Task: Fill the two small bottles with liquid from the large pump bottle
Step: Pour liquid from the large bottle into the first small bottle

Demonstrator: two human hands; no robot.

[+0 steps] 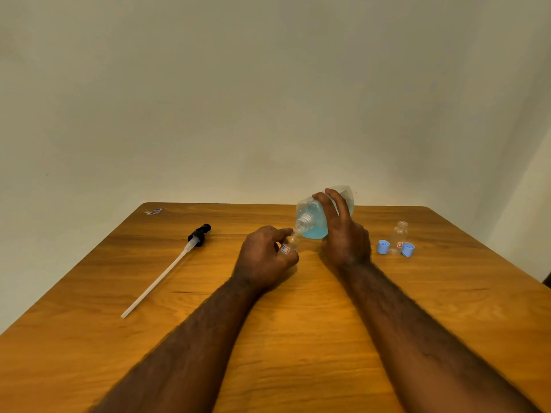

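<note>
My right hand [343, 234] grips the large clear bottle [313, 217], tipped on its side with its open neck pointing left and down; blue liquid pools at its lower side. My left hand [265, 254] holds a small clear bottle [289, 245] with a red-and-blue label, its mouth right under the large bottle's neck. The second small bottle [399, 236] stands uncapped and upright on the table to the right. The black pump head with its long white tube [179, 260] lies on the table to the left.
Two light-blue caps [383, 246] [408, 249] lie beside the second small bottle. The wooden table [268, 338] ends at a plain wall behind. A small scrap [154, 211] sits at the far left corner.
</note>
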